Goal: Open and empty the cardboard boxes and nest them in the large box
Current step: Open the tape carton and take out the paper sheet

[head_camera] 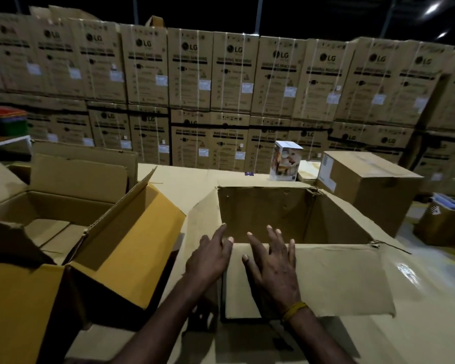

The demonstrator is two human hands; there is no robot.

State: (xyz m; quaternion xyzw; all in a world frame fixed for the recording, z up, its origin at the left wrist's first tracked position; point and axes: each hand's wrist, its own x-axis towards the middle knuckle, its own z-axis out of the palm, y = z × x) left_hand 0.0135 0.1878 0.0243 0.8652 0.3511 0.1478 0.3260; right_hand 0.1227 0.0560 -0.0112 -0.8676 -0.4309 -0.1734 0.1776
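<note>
Stage: partway through, by the look of it; two boxes open, at least one not.
Open brown cardboard box [263, 219], middle of the cardboard-covered worktop [184, 185]: flaps folded out, inside bare as far as visible; emptied already, seemingly.
Large yellow-sided cardboard box [71, 232], near left: flaps up, flat cardboard pieces lying inside; likely the nesting box, though not certain.
Left hand [208, 258]: fingers straight and spread, grip wide, holding nothing, over the near-left corner of the middle box.
Right hand [271, 269]: fingers splayed, grip wide, nothing held, above the near flap [326, 279]; touching or just above, cannot tell.
Closed brown cardboard box with white label [365, 187], far right: still shut; opening and emptying left.
Small white printed carton [284, 161], far, upright beyond the middle box.
Left to do: lifting the middle box into the large one, then the closed box.
</note>
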